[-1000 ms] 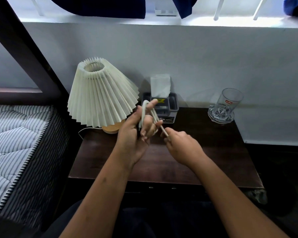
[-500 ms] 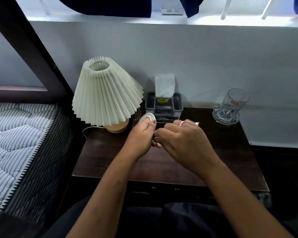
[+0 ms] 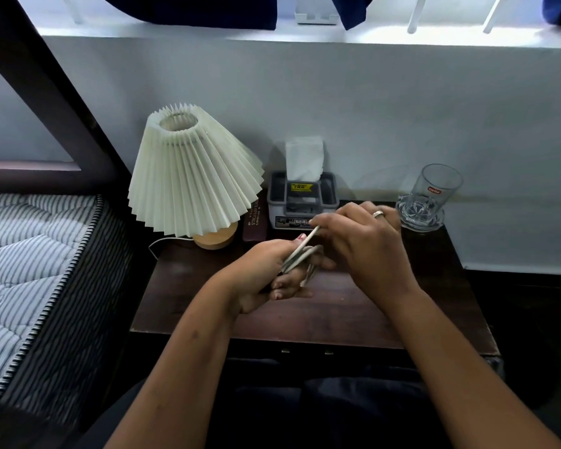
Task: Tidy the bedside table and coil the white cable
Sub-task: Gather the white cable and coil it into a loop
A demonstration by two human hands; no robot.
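Over the middle of the dark wooden bedside table [image 3: 441,306], my left hand [image 3: 266,273] grips a bundle of loops of the white cable [image 3: 300,254]. One strand of the cable runs up and right from the bundle into the fingers of my right hand [image 3: 360,244], which pinches it just above the left hand. The right hand wears a ring. Part of the bundle is hidden inside the left fist.
A pleated cream lamp [image 3: 191,170] stands at the table's back left, with a dark case [image 3: 255,218] beside it. A grey tissue box [image 3: 302,199] sits at the back middle, a glass on a coaster [image 3: 431,196] at the back right. A striped mattress [image 3: 30,270] lies left.
My left hand has dropped lower and turned, with the cable bundle now lying flatter. My right hand has drawn a strand up and to the right over the bundle.
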